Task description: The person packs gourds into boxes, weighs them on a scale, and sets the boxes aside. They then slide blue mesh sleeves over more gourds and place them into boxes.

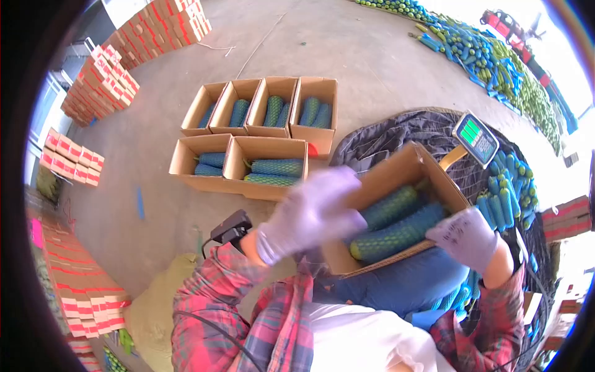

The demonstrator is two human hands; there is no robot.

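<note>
An open cardboard box [449, 180] stands tilted in front of me, with two long green gourds [400, 232] in blue net sleeves lying in it. My left hand [313, 214], in a lavender glove and blurred by motion, is over the box's left edge with fingers and thumb apart. At the near right corner, my right hand [465, 239] in a matching glove with dark print is closed at the rim, its fingers beside the end of a gourd. A scale display [476, 139] with lit green digits rises behind the box.
Several open boxes [266, 142] holding netted gourds stand in two rows on the floor ahead. Stacks of cartons [102, 87] line the left. A large pile of gourds [483, 62] spreads at the far right; more netted gourds [505, 198] lie beside the dark cloth [390, 133].
</note>
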